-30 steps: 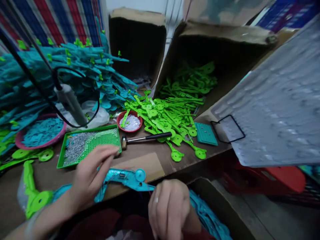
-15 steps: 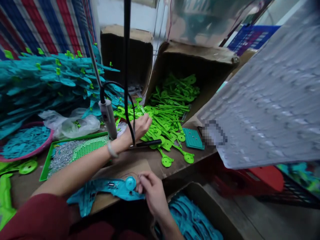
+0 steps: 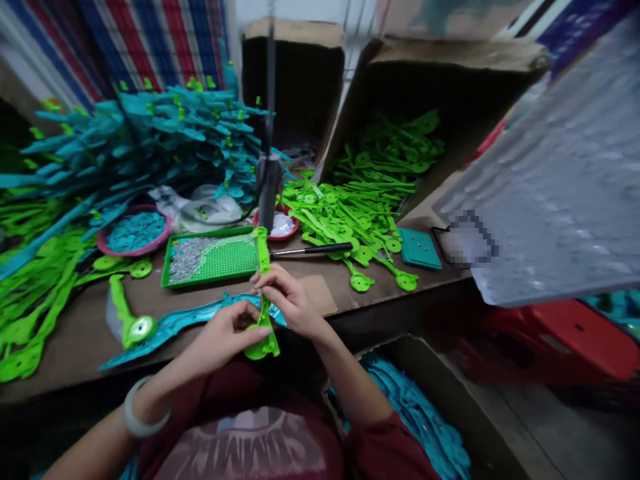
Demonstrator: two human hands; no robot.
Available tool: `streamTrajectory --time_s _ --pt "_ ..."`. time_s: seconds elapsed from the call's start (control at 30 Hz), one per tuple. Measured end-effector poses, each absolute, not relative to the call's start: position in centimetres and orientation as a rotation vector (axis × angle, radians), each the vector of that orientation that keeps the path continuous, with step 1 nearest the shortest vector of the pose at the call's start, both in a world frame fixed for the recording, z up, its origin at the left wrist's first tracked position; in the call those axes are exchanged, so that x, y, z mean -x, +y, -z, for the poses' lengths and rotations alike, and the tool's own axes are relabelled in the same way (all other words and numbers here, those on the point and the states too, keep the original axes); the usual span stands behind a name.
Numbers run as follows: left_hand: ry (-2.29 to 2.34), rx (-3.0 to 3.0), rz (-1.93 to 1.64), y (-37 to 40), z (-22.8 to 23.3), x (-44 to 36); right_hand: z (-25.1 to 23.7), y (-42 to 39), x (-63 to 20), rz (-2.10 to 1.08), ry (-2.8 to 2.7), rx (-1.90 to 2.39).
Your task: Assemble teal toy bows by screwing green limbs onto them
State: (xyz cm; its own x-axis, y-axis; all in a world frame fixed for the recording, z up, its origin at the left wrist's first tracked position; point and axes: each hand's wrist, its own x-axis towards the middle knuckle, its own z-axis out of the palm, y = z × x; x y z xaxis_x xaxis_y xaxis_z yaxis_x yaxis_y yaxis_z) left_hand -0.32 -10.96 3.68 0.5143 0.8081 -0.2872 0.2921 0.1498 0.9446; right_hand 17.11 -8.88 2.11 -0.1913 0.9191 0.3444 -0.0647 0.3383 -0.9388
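My left hand is closed around the lower, rounded end of a bright green plastic part with a long narrow arm. Higher on the same part, my right hand pinches it with thumb and fingers, the arm standing up above them. Behind both hands a long teal plastic piece lies on the bench, partly covered by them. At its left end sits a green piece with a pale round disc. A grey electric screwdriver hangs on a cord just beyond the green part.
Behind stand a green tray of small metal pieces, a pink bowl of teal bits and a heap of green parts. A black-handled screwdriver lies nearby. Stacked teal pieces rise at left; a carton stands below right.
My left hand has come back from the green heap and now holds a green part low in front of me. My right hand has left the teal piece and grips that part too. The view has shifted.
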Motion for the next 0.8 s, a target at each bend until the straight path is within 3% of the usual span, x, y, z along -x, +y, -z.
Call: streamTrajectory --time_s 0.1,0.2,0.3,0.53,0.67,0.8 --pt "0.97 -1.184 -0.556 -11.1 -3.5 1.5 -2.3 -9.6 -16.5 -0.962 -1.346 0.948" --pt "0.971 -1.1 -0.685 -11.8 -2.9 2.4 -2.7 -10.4 -16.4 -1.052 -1.193 1.053" --pt "0.86 -1.07 -0.698 -12.7 -2.1 3.2 -3.3 -11.4 -15.6 -1.182 -1.489 1.147" --pt "0.9 -1.178 -0.71 -13.3 -1.5 4.5 -4.5 -11.5 -13.8 -1.096 -1.816 1.179" --pt "0.793 -1.036 -0.512 -12.4 -2.5 5.6 -6.5 -10.3 -14.7 -0.999 -2.194 1.016" --pt "0.654 -0.971 -0.145 -11.2 -3.3 6.6 -8.4 -8.8 -15.0 -1.148 -2.602 0.745"
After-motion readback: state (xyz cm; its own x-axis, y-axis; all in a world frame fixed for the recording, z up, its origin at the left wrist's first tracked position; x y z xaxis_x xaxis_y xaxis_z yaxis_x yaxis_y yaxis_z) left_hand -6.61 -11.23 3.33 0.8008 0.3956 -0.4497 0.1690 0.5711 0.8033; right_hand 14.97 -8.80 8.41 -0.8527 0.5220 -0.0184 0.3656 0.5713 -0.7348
